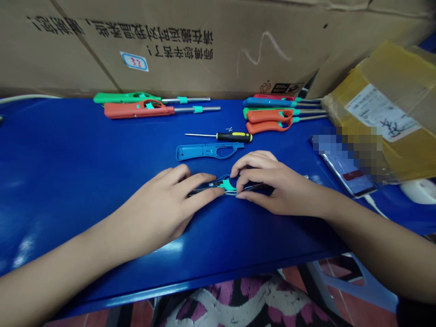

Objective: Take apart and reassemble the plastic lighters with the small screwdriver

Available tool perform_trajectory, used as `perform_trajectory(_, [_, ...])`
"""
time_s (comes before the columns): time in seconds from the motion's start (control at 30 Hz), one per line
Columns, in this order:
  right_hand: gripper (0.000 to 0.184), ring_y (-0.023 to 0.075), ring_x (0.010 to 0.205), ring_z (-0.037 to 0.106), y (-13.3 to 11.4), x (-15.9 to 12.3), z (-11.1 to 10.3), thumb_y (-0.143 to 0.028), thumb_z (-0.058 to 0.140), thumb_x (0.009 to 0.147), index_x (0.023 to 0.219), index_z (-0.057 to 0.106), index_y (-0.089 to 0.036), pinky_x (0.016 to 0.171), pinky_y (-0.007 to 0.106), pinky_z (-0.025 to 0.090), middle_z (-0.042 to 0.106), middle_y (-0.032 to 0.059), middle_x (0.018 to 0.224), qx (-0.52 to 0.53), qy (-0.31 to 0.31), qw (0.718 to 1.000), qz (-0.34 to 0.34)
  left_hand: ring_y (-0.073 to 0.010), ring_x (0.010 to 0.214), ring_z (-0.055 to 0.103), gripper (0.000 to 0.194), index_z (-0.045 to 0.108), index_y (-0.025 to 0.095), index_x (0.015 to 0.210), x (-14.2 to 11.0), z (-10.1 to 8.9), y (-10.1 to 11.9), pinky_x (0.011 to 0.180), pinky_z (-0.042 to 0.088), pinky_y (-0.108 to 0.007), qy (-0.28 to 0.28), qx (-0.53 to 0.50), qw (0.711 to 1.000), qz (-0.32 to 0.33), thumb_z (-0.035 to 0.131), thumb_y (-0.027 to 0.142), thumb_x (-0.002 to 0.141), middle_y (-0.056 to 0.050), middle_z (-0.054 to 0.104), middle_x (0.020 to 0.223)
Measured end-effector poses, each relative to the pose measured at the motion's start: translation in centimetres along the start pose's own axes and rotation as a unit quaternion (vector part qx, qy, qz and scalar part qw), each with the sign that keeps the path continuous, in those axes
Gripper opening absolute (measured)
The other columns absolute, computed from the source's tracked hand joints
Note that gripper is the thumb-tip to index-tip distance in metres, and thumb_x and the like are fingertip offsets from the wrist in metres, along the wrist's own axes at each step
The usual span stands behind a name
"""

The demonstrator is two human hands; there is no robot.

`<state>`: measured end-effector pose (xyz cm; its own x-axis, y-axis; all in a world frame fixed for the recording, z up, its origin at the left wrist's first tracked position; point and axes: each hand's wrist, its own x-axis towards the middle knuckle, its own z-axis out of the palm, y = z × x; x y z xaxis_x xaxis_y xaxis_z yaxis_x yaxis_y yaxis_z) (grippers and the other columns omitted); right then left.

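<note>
An opened long-nosed lighter [227,184] lies on the blue table in front of me, its teal trigger showing. My left hand [173,195] grips its left end between thumb and fingers. On the other side, my right hand [272,181] has its fingers curled onto the trigger area, and a bit of metal tube shows beyond that wrist. Fingers hide much of the lighter's inside. Just behind is a loose blue shell half [192,152], hollow side up. A yellow and black screwdriver [235,136] and a few small screws [229,129] lie farther back.
A green lighter [117,97] and an orange-red lighter [129,110] lie at back left. Several coloured lighters [269,126] are grouped at back right. A large cardboard box [190,72] borders the rear. At right are a taped parcel [402,156], a phone [357,179] and its cable.
</note>
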<state>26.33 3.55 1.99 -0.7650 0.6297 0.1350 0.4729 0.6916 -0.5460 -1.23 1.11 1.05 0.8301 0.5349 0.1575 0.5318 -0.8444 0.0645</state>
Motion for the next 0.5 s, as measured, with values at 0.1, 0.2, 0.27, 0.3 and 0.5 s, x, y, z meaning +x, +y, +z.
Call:
perform_trajectory(0.1, [0.005, 0.0195, 0.113, 0.061, 0.03, 0.03, 0.03, -0.020, 0.067, 0.091, 0.092, 0.065, -0.024, 0.106, 0.040, 0.032, 0.066, 0.0032, 0.113, -0.005, 0.018, 1.000, 0.018, -0.0291, 0.098, 0.054, 0.047, 0.055, 0.025, 0.141, 0.10, 0.03, -0.03, 0.082, 0.052, -0.046, 0.006, -0.006, 1.000, 0.000, 0.050, 0.014, 0.095, -0.006, 0.062, 0.138])
perform_trajectory(0.2, [0.006, 0.0195, 0.110, 0.061, 0.13, 0.06, -0.23, -0.020, 0.069, 0.089, 0.093, 0.066, -0.024, 0.104, 0.040, 0.034, 0.066, 0.0031, 0.112, 0.003, 0.029, 0.998, 0.047, -0.0288, 0.096, 0.053, 0.049, 0.055, 0.025, 0.142, 0.09, 0.01, -0.02, 0.081, 0.052, -0.045, 0.009, -0.005, 1.000, 0.002, 0.051, 0.014, 0.094, -0.006, 0.063, 0.138])
perform_trajectory(0.27, [0.004, 0.0196, 0.108, 0.061, 0.27, 0.05, -0.49, -0.021, 0.068, 0.089, 0.091, 0.067, -0.023, 0.102, 0.040, 0.036, 0.066, 0.0036, 0.111, 0.015, 0.024, 0.998, 0.059, -0.0288, 0.097, 0.053, 0.052, 0.054, 0.026, 0.144, 0.00, -0.03, 0.00, 0.082, 0.053, -0.045, 0.007, 0.000, 1.000, 0.006, 0.051, 0.013, 0.093, -0.007, 0.062, 0.139])
perform_trajectory(0.3, [0.003, 0.0197, 0.108, 0.061, 0.36, 0.03, -0.61, -0.021, 0.067, 0.089, 0.090, 0.067, -0.023, 0.101, 0.040, 0.037, 0.066, 0.0038, 0.111, 0.017, 0.021, 0.998, 0.063, -0.0286, 0.097, 0.054, 0.053, 0.054, 0.027, 0.145, -0.05, -0.04, 0.01, 0.082, 0.053, -0.045, 0.006, 0.003, 1.000, 0.008, 0.051, 0.013, 0.093, -0.007, 0.062, 0.140])
perform_trajectory(0.5, [0.007, 0.0208, 0.106, 0.062, 0.82, -0.12, -0.74, -0.019, 0.066, 0.089, 0.084, 0.067, -0.023, 0.100, 0.042, 0.037, 0.066, 0.0035, 0.110, -0.004, 0.004, 0.998, 0.069, -0.0292, 0.097, 0.054, 0.054, 0.055, 0.028, 0.145, -0.13, -0.07, 0.03, 0.080, 0.054, -0.046, 0.001, 0.020, 1.000, 0.013, 0.053, 0.013, 0.093, -0.006, 0.062, 0.141])
